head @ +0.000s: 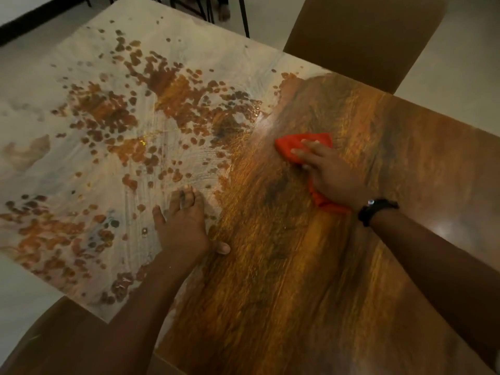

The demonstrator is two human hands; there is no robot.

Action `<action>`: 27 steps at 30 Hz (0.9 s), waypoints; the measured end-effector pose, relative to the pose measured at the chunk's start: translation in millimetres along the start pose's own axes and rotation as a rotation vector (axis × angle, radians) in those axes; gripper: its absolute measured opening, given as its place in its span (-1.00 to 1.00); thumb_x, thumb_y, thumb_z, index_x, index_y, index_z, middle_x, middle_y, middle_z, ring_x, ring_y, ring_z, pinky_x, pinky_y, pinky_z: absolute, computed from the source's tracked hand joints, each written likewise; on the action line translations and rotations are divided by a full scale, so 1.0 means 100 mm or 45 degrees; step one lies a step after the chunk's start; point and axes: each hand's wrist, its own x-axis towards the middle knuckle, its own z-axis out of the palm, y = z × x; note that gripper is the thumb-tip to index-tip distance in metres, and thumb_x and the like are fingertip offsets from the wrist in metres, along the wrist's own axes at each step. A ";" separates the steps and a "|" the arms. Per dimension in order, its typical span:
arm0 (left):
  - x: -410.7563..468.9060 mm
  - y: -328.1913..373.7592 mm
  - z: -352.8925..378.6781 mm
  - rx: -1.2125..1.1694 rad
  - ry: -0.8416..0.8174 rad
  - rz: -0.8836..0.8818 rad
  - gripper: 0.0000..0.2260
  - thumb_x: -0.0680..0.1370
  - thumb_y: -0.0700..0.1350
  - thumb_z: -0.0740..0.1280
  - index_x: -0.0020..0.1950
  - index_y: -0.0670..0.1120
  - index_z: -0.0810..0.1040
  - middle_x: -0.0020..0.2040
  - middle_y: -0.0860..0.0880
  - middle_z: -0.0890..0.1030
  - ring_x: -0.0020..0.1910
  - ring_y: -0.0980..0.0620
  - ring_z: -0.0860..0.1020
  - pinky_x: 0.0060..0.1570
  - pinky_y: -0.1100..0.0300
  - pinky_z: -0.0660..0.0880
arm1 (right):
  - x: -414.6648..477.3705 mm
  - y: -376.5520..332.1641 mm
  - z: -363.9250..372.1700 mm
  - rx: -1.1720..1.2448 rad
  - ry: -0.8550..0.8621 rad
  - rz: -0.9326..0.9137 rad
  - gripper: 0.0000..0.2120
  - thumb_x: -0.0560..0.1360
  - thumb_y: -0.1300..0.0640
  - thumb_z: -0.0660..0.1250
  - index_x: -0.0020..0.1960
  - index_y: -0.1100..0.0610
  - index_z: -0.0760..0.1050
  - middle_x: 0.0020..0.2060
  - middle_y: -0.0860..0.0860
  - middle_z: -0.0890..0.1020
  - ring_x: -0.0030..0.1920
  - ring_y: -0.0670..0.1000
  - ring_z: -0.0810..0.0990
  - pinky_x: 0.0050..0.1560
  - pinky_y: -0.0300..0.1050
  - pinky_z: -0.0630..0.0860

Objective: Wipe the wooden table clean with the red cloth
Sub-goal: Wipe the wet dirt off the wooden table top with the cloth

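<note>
Pressing the red cloth [289,147], stretched wrist-to-fingertips, right hand [332,177] lies flat-fingered; left hand [184,223] splayed on wooden table [297,293]

On the wooden worktop [297,266], the crumpled red cloth [293,146] lies under the right hand [332,180], right of the left hand [184,223]. A brown flat-backed chair [365,36] stands behind, seemingly against the far edge.

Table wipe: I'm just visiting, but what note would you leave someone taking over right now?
Right hand presses flat on the red cloth, mid-table. Left hand rests flat on the table, holding nothing.
Done: the right part shows bare wood.
To do: the pale film with brown blotches covers the left part, from near edge to far edge.
</note>
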 end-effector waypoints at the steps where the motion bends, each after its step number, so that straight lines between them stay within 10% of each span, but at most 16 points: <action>1: 0.00 0.00 -0.01 0.007 -0.003 0.002 0.21 0.25 0.43 0.41 0.60 -0.06 -0.22 0.60 -0.05 -0.24 0.58 -0.07 -0.25 0.49 -0.24 -0.16 | 0.12 0.10 -0.09 0.025 0.052 0.122 -0.58 0.65 0.18 0.13 0.49 -0.01 0.31 0.53 0.07 0.24 0.52 0.14 0.20 0.51 0.19 0.15; 6: 0.00 0.02 -0.02 0.024 -0.007 -0.003 0.21 0.26 0.40 0.44 0.61 -0.10 -0.20 0.61 -0.08 -0.21 0.58 -0.09 -0.24 0.49 -0.24 -0.14 | 0.48 -0.16 -0.01 0.004 0.151 0.305 -0.58 0.65 0.18 0.11 0.49 0.03 0.31 0.53 0.11 0.23 0.52 0.16 0.18 0.53 0.12 0.10; 15: 0.01 -0.03 0.05 -0.038 0.056 -0.012 0.19 0.24 0.38 0.46 0.61 -0.05 -0.16 0.61 -0.04 -0.18 0.58 -0.06 -0.21 0.48 -0.25 -0.13 | -0.74 -0.95 0.62 -0.023 -0.147 -0.375 -0.44 0.59 0.24 0.16 0.51 -0.15 0.21 0.56 -0.06 0.15 0.57 0.08 0.05 0.55 0.09 0.00; 23: 0.03 -0.12 0.11 -0.105 0.071 0.036 0.18 0.25 0.38 0.46 0.61 -0.01 -0.18 0.61 -0.02 -0.23 0.58 -0.10 -0.22 0.46 -0.29 -0.13 | -0.28 -0.03 -0.01 0.092 0.145 0.296 -0.58 0.63 0.22 0.16 0.47 0.03 0.35 0.52 0.10 0.27 0.52 0.16 0.21 0.52 0.13 0.14; 27: 0.04 -0.11 0.10 -0.083 0.060 0.030 0.17 0.27 0.38 0.45 0.61 -0.03 -0.18 0.61 -0.03 -0.24 0.58 -0.10 -0.22 0.46 -0.30 -0.13 | -0.35 -0.52 0.24 0.071 0.120 0.204 -0.57 0.65 0.20 0.12 0.50 -0.01 0.30 0.54 0.07 0.21 0.55 0.15 0.10 0.54 0.18 0.06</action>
